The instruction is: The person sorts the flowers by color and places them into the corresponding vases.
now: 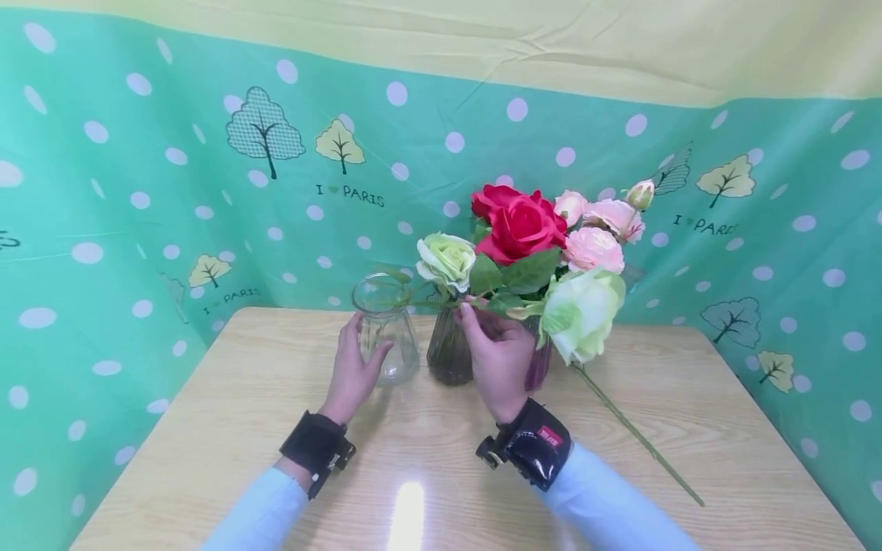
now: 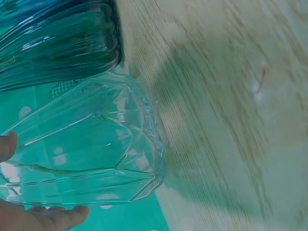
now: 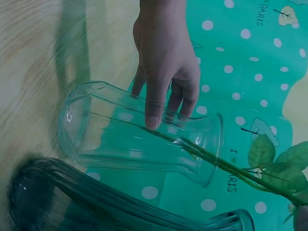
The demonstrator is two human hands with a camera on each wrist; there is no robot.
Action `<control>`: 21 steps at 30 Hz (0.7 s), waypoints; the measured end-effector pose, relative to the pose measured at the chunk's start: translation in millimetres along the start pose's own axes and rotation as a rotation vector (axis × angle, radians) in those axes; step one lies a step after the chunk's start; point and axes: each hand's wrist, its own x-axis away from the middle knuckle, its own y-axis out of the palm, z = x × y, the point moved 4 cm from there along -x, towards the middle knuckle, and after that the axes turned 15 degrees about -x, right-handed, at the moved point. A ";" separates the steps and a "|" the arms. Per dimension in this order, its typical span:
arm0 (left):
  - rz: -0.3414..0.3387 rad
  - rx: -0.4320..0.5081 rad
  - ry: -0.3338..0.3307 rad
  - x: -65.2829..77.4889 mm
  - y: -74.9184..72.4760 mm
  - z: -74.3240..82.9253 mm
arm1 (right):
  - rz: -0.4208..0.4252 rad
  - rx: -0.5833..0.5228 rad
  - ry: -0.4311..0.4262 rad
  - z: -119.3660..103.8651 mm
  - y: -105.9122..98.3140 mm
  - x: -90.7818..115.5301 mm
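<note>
A clear glass vase stands on the table, and my left hand holds its side, thumb in front and fingers behind. In the right wrist view, that same left hand grips the vase from one side. My right hand pinches the leafy green stem of a large pale green rose. The stem's lower part passes through the mouth of the clear vase, while the bloom leans out to the right. Only a fingertip of the right hand shows in the right wrist view.
Beside the clear vase stands a dark ribbed vase below a smaller pale green rose. A purple vase is partly hidden by my right hand. A red rose and pink flowers rise behind. One loose stem lies on the table's right.
</note>
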 end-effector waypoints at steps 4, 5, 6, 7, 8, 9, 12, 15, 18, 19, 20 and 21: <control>-0.001 0.003 -0.001 -0.3 0.4 -0.2 | -0.044 0.083 0.043 5.8 9.2 -3.7; 0.000 0.004 0.000 -0.3 0.4 -0.3 | -0.060 0.091 0.051 7.0 11.6 -4.7; 0.001 0.005 0.001 -0.1 0.3 -0.3 | -0.077 0.099 0.055 7.8 13.9 -5.9; 0.002 0.006 0.002 -0.1 0.4 -0.3 | -0.093 0.099 0.057 8.4 16.0 -7.2; 0.002 0.006 0.002 0.1 0.5 -0.3 | -0.105 0.097 0.060 9.1 17.8 -8.2; 0.001 0.005 0.002 0.4 0.5 -0.3 | -0.116 0.100 0.056 9.8 19.5 -9.3; 0.001 0.005 0.001 1.1 0.3 -0.2 | -0.137 0.100 0.055 12.7 24.4 -12.0; 0.001 0.007 0.002 1.3 0.4 -0.1 | -0.171 0.095 0.052 16.4 29.0 -14.2; 0.003 0.006 -0.001 0.8 0.4 0.2 | -0.203 0.093 0.037 20.2 34.5 -16.1; 0.002 0.003 -0.001 0.7 0.4 0.4 | -0.208 0.089 0.015 21.0 36.3 -16.9; 0.001 -0.001 -0.002 0.5 0.3 0.5 | -0.206 0.090 0.002 22.2 37.9 -17.4; 0.000 -0.005 -0.004 0.3 0.5 0.1 | -0.205 0.086 -0.012 23.9 39.8 -17.8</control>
